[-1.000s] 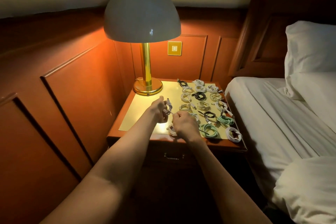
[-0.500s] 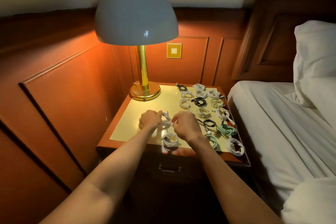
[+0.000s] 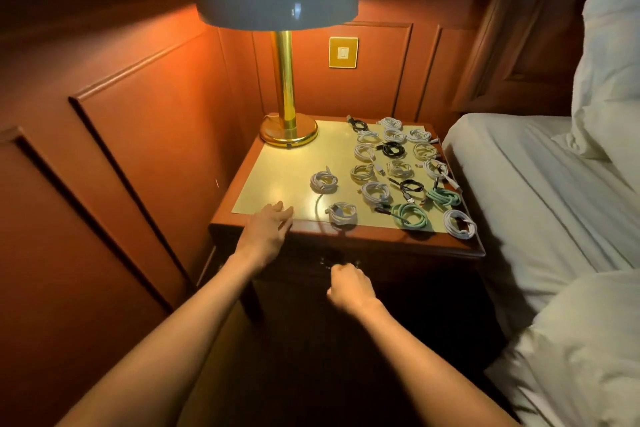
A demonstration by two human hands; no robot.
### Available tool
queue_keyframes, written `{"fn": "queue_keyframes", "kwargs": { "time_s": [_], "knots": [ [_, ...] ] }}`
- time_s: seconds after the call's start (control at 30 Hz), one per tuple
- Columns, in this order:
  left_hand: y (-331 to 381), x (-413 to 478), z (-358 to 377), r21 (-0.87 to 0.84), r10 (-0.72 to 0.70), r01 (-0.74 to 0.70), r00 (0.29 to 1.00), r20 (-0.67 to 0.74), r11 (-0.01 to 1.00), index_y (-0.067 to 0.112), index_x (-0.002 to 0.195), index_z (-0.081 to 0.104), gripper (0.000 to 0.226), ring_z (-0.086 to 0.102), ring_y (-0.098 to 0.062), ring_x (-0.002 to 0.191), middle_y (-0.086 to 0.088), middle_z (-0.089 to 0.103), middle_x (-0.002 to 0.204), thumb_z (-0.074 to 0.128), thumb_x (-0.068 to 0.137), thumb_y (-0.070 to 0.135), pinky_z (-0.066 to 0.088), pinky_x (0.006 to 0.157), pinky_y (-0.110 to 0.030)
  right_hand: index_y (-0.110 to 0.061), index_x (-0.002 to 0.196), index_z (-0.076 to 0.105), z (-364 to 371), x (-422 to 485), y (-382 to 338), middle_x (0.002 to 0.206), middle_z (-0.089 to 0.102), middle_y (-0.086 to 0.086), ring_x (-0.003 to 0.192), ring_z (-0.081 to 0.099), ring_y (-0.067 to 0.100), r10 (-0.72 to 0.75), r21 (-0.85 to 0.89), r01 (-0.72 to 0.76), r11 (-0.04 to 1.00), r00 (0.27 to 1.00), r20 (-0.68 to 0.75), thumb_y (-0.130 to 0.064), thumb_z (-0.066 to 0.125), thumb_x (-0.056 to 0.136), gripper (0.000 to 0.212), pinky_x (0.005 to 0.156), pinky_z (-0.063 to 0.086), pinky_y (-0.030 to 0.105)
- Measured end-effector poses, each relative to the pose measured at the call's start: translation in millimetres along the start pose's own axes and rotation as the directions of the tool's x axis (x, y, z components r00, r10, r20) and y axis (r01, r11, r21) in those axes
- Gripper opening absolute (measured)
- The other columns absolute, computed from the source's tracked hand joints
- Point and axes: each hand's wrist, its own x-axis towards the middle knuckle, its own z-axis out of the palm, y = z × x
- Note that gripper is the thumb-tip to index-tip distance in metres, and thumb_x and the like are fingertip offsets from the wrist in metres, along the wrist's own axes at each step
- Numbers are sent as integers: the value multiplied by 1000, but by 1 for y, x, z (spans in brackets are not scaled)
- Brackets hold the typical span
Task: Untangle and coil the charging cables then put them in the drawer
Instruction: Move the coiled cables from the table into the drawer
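Note:
Several coiled charging cables, white, black and green, lie in rows on the nightstand top. A white coil sits apart on the left, and another white coil lies near the front edge. My left hand rests with straight fingers on the front left edge of the nightstand. My right hand is curled at the drawer handle on the dark drawer front; the handle is mostly hidden by shadow and my fingers. The drawer looks closed.
A brass lamp with a white dome shade stands at the back left of the nightstand. Wood wall panels close in the left side. A bed with white sheets and a pillow lies right against the nightstand.
Both hands have let go of the white coil, which now lies on the tabletop. My left hand moved to the front edge and my right hand dropped to the drawer handle.

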Motion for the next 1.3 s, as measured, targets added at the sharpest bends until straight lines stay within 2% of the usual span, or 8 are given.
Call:
{"fn": "queue_keyframes", "kwargs": {
  "time_s": [0.33, 0.4, 0.47, 0.53, 0.73, 0.9, 1.07, 1.3],
  "knots": [
    [3, -50, -4, 174, 0, -18, 995, 104, 985, 22, 158, 22, 55, 13, -30, 152, -1, 13, 166, 39, 106, 31, 23, 120, -45, -7, 111, 65, 9, -9, -9, 115, 66, 12, 109, 64, 33, 67, 10, -67, 998, 998, 7, -34, 70, 82, 40, 89, 52, 37],
    [-1, -57, -4, 192, 66, -73, 997, 44, 979, 18, 153, 34, 51, 28, -32, 146, -5, 29, 160, 45, 105, 31, 29, 118, -45, -8, 115, 65, 15, -22, -10, 121, 61, 10, 112, 62, 31, 59, 9, -59, 998, 998, 20, -36, 72, 81, 44, 91, 52, 38],
    [-11, -66, 1, 265, 227, -193, 968, -104, 945, 15, 132, 58, 35, 56, -32, 117, -11, 55, 132, 55, 100, 26, 51, 97, -43, -10, 115, 67, 21, -37, -7, 122, 61, 7, 111, 63, 29, 36, -3, -36, 999, 997, 62, -37, 73, 80, 44, 91, 53, 37],
    [-22, -72, 7, 294, 333, -280, 931, -149, 914, 17, 109, 66, 16, 59, -24, 91, -6, 58, 105, 57, 98, 25, 54, 76, -39, -15, 116, 70, 19, -51, 0, 119, 68, 3, 108, 66, 24, 0, -9, 0, 1000, 996, 90, -36, 73, 82, 39, 90, 55, 36],
    [-16, -52, -3, 251, 33, -136, 926, 376, 958, 25, 85, 63, 43, 60, -21, 93, -4, 64, 99, 34, 105, 50, 45, 84, -36, -28, 108, 72, -39, -62, 43, 103, 73, -3, 99, 67, 18, 47, -17, -56, 998, 946, -320, -37, 58, 95, 21, 85, 54, 33],
    [-10, -45, -7, 321, -138, -73, 799, 585, 944, 24, 98, 65, 53, 58, -17, 90, 0, 61, 94, 30, 100, 63, 42, 86, -31, -23, 121, 70, -54, -41, 87, 121, 68, 5, 112, 62, 23, 256, -28, -255, 966, 951, 172, -73, 39, 93, 65, 98, 48, 37],
    [-25, -52, -7, 309, -100, -116, 792, 603, 944, 23, 92, 70, 61, 61, -15, 79, -3, 69, 90, 34, 94, 73, 42, 70, -30, -28, 114, 74, -50, -53, 87, 116, 71, 1, 106, 64, 19, 178, -15, -178, 984, 964, 196, -75, 41, 91, 62, 91, 48, 32],
    [-35, -108, -20, 250, 8, -258, 709, 705, 933, 27, 116, 66, 73, 62, -10, 94, 6, 67, 110, 48, 76, 85, 49, 78, -25, -32, 107, 78, -27, -98, 90, 104, 73, -7, 93, 65, 10, 95, 3, -100, 995, 955, 282, -84, 48, 79, 66, 74, 50, 23]
  ]
}}
